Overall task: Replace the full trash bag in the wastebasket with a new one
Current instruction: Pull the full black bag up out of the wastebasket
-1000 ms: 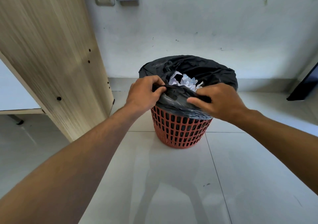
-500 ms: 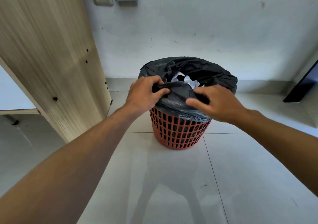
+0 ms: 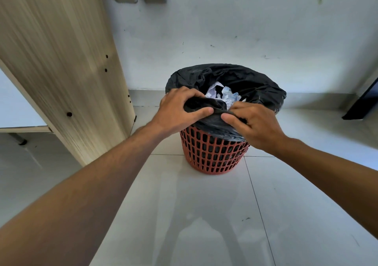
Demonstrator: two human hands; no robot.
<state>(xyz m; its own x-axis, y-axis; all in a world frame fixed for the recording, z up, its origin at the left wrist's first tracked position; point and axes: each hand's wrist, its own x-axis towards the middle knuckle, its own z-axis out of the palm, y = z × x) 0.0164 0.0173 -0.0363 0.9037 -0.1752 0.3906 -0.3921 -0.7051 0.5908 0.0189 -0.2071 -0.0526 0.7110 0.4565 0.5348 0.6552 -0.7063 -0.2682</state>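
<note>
Black plastic pinched in both sets of fingers [image 3: 201,110]: left hand [image 3: 180,110] and right hand [image 3: 255,125] curled close together on the near edge of the trash bag [image 3: 241,81], gathered up off the rim. Far edge left folded over the wastebasket [image 3: 212,153], red lattice, standing on the floor [image 3: 184,214] tiles near the wall. White crumpled paper [image 3: 223,94] heaped inside, close under the knuckles. Judged as the early step: freeing and bunching the full bag's mouth, nothing lifted out. Called for next: peeling off the far edge, drawing it shut, hauling straight up without spilling. No new bag seen.
</note>
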